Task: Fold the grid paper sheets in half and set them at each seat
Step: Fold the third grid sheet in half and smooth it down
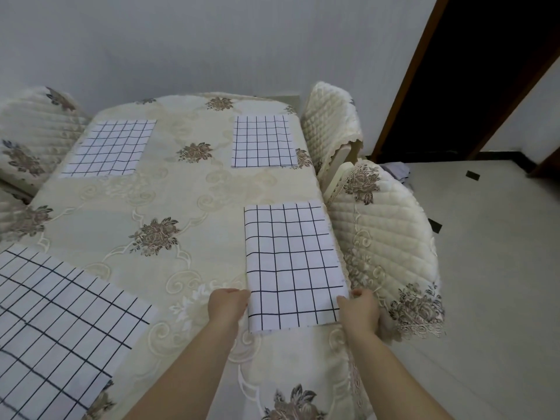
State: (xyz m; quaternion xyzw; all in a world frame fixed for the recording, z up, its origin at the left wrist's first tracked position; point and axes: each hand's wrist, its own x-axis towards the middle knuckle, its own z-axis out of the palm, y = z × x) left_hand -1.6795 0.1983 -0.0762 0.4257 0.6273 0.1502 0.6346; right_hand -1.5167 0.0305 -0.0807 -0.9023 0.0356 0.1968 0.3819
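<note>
A folded grid paper sheet [292, 262] lies flat near the table's right edge, in front of the near right chair. My left hand [228, 306] grips its near left edge and my right hand [360, 309] grips its near right edge. Two other folded grid sheets rest flat farther off: one at the far right [263, 141] and one at the far left [109, 148]. A larger grid sheet [60, 325] lies askew at the near left corner, partly cut off by the frame.
The table [181, 231] wears a cream floral cloth. Quilted, covered chairs stand along the right side [391, 237], [330, 119] and the left side [30, 137]. A grey wall is behind, a dark doorway [472, 74] at the far right, pale floor on the right.
</note>
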